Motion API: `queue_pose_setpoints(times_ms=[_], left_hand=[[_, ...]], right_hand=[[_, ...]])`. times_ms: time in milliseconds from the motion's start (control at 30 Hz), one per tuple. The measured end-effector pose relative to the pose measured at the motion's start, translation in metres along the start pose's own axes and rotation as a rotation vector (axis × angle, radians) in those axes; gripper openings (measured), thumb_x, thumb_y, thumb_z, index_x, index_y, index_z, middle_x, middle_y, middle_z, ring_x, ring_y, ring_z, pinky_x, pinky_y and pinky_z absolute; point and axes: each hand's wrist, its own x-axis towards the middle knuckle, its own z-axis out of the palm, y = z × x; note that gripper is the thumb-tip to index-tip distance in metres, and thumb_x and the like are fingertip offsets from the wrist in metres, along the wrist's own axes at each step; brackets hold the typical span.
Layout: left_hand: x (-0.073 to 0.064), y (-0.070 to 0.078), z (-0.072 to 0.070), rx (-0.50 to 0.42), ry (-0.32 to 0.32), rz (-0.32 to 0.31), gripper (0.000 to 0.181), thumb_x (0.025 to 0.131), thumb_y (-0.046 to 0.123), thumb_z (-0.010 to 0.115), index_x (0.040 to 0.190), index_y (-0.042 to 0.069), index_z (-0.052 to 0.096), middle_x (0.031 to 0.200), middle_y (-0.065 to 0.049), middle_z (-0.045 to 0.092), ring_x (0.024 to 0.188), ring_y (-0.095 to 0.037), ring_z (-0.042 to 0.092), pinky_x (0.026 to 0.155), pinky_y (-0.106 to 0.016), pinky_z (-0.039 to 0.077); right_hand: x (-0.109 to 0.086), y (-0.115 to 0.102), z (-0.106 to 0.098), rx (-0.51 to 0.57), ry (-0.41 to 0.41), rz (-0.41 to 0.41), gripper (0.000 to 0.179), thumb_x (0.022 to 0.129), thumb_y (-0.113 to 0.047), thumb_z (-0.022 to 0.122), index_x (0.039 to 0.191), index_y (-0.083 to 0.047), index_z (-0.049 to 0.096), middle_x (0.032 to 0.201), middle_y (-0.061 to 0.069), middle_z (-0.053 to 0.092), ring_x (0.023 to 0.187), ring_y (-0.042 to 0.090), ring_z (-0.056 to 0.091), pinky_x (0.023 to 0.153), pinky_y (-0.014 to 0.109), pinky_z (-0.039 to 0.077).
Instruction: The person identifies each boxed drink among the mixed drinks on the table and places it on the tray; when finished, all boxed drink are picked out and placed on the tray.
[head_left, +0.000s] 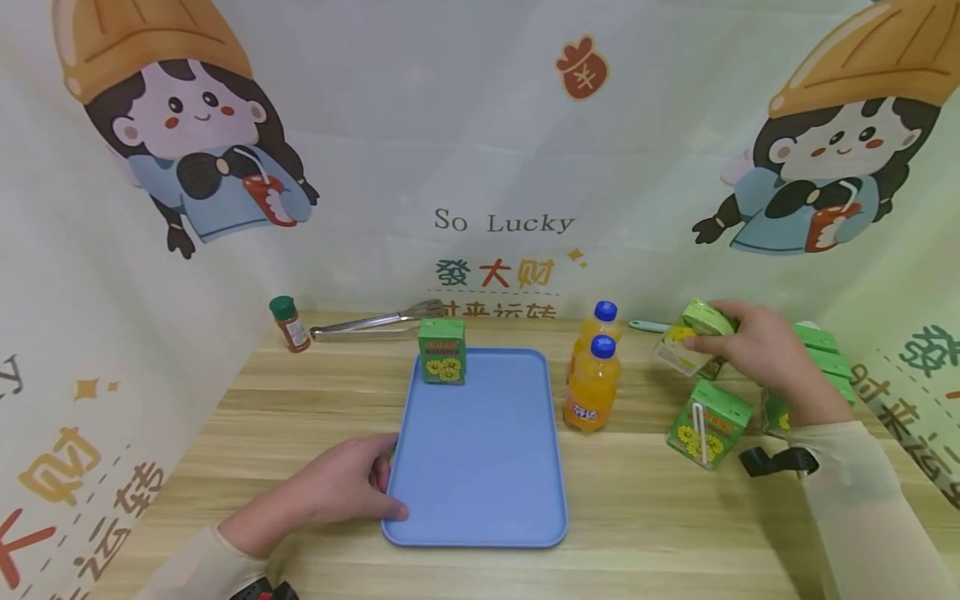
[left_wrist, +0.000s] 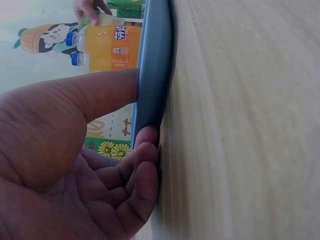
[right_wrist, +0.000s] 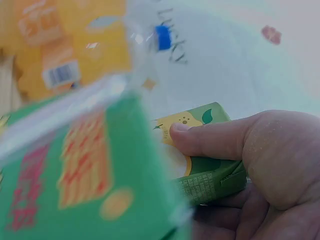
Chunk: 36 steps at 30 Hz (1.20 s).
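Note:
My left hand [head_left: 341,482] grips the left rim of a blue tray [head_left: 487,467], thumb on top and fingers curled under the edge. On the tray's far left corner stands a green drink carton [head_left: 442,354] with yellow flowers. Over to the right, my right hand [head_left: 757,343] pinches a green-and-yellow drink carton [right_wrist: 205,170] with a fruit picture, tilted, between thumb and fingers. Just in front of it is another green drink carton [head_left: 708,423] with a white straw on its side. That one blurs across the right wrist view's foreground.
Two orange soda bottles [head_left: 590,400] with blue caps stand along the tray's right side. More green cartons [head_left: 821,358] sit behind my right forearm. At the back are metal tongs [head_left: 375,322], a spice jar [head_left: 289,323] and a teal handle [head_left: 647,326]. A printed curtain [head_left: 502,150] borders the table.

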Motion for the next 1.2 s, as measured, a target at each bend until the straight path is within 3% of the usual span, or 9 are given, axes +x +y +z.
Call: queue_pose_setpoints(times_ms=[167, 367, 700, 833, 1000, 1200], left_hand=[[0.0, 0.001, -0.001, -0.004, -0.001, -0.009, 0.09, 0.077, 0.029, 0.103, 0.144, -0.01, 0.057, 0.081, 0.006, 0.062, 0.069, -0.012, 0.058, 0.064, -0.029, 0.048], [-0.001, 0.004, -0.004, -0.008, -0.001, -0.02, 0.098, 0.078, 0.028, 0.102, 0.151, -0.014, 0.052, 0.082, 0.005, 0.063, 0.07, -0.013, 0.058, 0.064, -0.029, 0.048], [-0.002, 0.003, -0.004, -0.003, -0.001, -0.034, 0.097, 0.078, 0.029, 0.102, 0.15, -0.012, 0.053, 0.082, 0.004, 0.063, 0.07, -0.013, 0.058, 0.065, -0.03, 0.047], [0.0, 0.001, -0.003, 0.002, 0.002, -0.014, 0.087, 0.077, 0.029, 0.102, 0.143, -0.008, 0.059, 0.081, 0.005, 0.062, 0.069, -0.012, 0.058, 0.064, -0.029, 0.047], [0.001, -0.001, -0.001, -0.002, 0.004, 0.009, 0.085, 0.077, 0.03, 0.102, 0.141, -0.006, 0.06, 0.08, 0.006, 0.062, 0.068, -0.011, 0.057, 0.063, -0.029, 0.047], [0.0, 0.0, 0.0, 0.002, 0.01, 0.013, 0.077, 0.076, 0.029, 0.102, 0.135, -0.002, 0.063, 0.079, 0.006, 0.062, 0.067, -0.011, 0.057, 0.063, -0.029, 0.047]], right_hand=[[-0.005, -0.022, -0.007, 0.012, 0.062, -0.018, 0.07, 0.102, -0.035, 0.083, 0.155, 0.003, 0.058, 0.13, 0.028, 0.071, 0.102, 0.037, 0.065, 0.076, 0.04, 0.051], [-0.011, -0.048, -0.018, 0.003, 0.123, -0.064, 0.069, 0.101, -0.038, 0.084, 0.155, -0.001, 0.061, 0.125, 0.025, 0.074, 0.092, 0.033, 0.066, 0.067, 0.037, 0.051], [-0.008, -0.094, -0.033, -0.038, 0.159, -0.141, 0.071, 0.098, -0.039, 0.087, 0.156, -0.006, 0.061, 0.119, 0.023, 0.071, 0.082, 0.031, 0.057, 0.062, 0.04, 0.046], [-0.007, -0.119, -0.035, -0.031, 0.134, -0.158, 0.071, 0.099, -0.04, 0.087, 0.157, -0.009, 0.062, 0.118, 0.02, 0.07, 0.083, 0.032, 0.055, 0.063, 0.041, 0.046], [-0.008, -0.153, -0.028, 0.026, 0.086, -0.183, 0.063, 0.1, -0.035, 0.086, 0.154, -0.013, 0.065, 0.125, 0.017, 0.073, 0.092, 0.033, 0.058, 0.073, 0.043, 0.048], [-0.007, -0.181, -0.003, 0.054, 0.041, -0.292, 0.051, 0.098, -0.027, 0.088, 0.144, -0.013, 0.072, 0.121, 0.012, 0.076, 0.095, 0.032, 0.061, 0.079, 0.045, 0.05]])
